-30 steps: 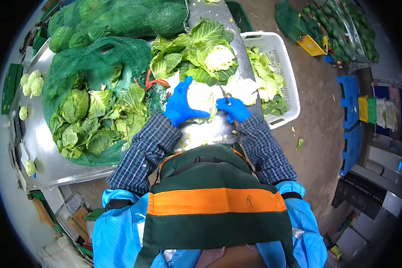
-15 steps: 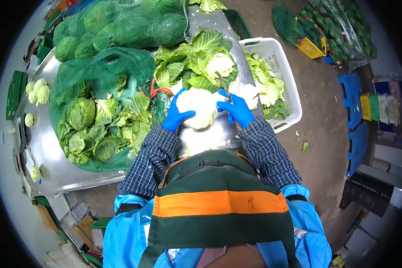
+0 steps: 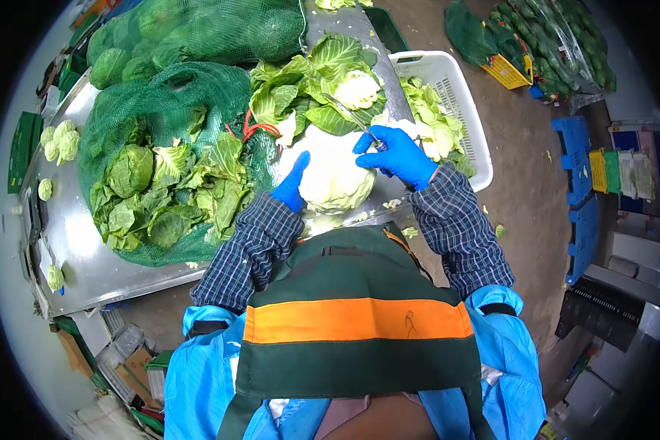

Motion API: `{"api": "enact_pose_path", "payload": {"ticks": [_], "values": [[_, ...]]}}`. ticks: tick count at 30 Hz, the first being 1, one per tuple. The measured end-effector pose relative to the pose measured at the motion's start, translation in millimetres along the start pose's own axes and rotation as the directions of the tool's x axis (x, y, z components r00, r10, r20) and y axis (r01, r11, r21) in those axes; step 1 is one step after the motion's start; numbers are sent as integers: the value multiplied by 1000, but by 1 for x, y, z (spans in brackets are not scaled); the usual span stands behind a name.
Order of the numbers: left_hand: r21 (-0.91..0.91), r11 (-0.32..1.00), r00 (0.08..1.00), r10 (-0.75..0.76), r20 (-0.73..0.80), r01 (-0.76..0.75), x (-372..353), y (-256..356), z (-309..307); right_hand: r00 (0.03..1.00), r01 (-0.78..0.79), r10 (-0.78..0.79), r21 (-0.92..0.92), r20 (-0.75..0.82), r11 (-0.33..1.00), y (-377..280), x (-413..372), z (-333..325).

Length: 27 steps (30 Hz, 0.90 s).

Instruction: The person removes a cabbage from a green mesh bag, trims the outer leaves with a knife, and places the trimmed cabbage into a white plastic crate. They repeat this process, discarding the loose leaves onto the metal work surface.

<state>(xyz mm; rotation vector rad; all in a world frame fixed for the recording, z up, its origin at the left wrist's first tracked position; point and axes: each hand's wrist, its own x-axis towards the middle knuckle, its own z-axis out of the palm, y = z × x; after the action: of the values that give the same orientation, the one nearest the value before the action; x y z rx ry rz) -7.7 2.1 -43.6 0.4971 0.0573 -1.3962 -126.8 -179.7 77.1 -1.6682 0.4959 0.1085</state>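
Item: one round, pale-white cabbage [image 3: 337,176], over the grey metal table [image 3: 88,277], near its front edge. Blue-gloved left hand [image 3: 292,185]: against its left side, seemingly steadying it; finger spread, I cannot tell. Blue-gloved right hand [image 3: 405,155]: fingers curled round a slim metal knife [image 3: 380,144], blade pointing forward, presumably sparing the left

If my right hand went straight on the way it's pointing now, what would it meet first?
Most likely the pale cabbage between your hands: your right hand, holding the knife, points left towards it. The fingertips overlap its edge in view, so any gap is unclear.
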Motion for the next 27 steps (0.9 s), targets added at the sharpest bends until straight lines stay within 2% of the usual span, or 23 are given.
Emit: {"api": "enact_pose_path", "payload": {"ticks": [2,5,6,7,8,9,10,11,13,14,15,16,17,19,21,22,23,24,25,26,27], "values": [[25,999,999,-25,-45,26,0,-3,7,999,-8,12,124,-34,992,3,-4,-1],[75,997,1000,11,-21,-9,-5,0,29,991,23,2,188,-133,982,0,-15,-9],[128,991,999,37,-27,-33,-6,2,38,975,51,-14,161,-220,986,0,-17,-13],[179,982,998,62,-32,-56,-7,2,42,974,55,-17,163,-225,985,-2,-18,-13],[184,982,998,57,-29,-51,-4,2,44,984,70,-53,99,-168,993,-9,-21,-12],[275,952,989,118,86,-137,3,4,46,990,91,-86,36,-110,995,-17,-22,-11],[350,909,965,163,203,-227,5,4,47,1000,22,-23,-61,-17,998,-26,-24,-6],[354,909,967,157,203,-222,5,3,46,889,459,-449,-181,91,870,28,3,-6],[211,976,995,-42,-94,61,2,0,42,880,473,-468,-241,80,848,28,5,-7],[191,980,996,-46,-71,59,0,1,43,880,473,-468,-241,82,847,17,0,-8],[188,980,996,-45,-73,58,-2,0,41,972,230,-220,-155,80,961,-1,-9,-10],[126,989,994,-72,-88,83,-3,0,39,994,-36,44,-73,102,997,-11,-15,-11],[63,992,990,-99,-100,105,-3,1,37,993,-36,44,-74,106,997,-9,-15,-10],[100,991,993,-84,-85,92,5,-2,24,995,53,-49,-50,83,997,-5,-16,-10],[137,988,996,-62,-67,71,8,1,24,997,76,-76,52,-2,996,-10,-24,-20],[376,924,995,44,91,-75,7,6,28,978,180,-170,77,-117,981,-8,-28,-30],[567,786,958,110,264,-246,5,11,35,911,350,-302,138,-279,927,-12,-33,-41],[535,806,967,200,155,-252,5,3,49,881,276,-198,127,-430,953,-21,-42,-61],[539,800,965,212,155,-263,6,6,43,791,403,-220,215,-571,890,-7,-45,-80],[474,825,949,236,208,-309,12,6,29,704,413,-221,136,-674,900,0,-44,-97],[405,846,930,258,260,-348,19,4,14,717,265,-153,62,-680,962,6,-45,-109]]}}
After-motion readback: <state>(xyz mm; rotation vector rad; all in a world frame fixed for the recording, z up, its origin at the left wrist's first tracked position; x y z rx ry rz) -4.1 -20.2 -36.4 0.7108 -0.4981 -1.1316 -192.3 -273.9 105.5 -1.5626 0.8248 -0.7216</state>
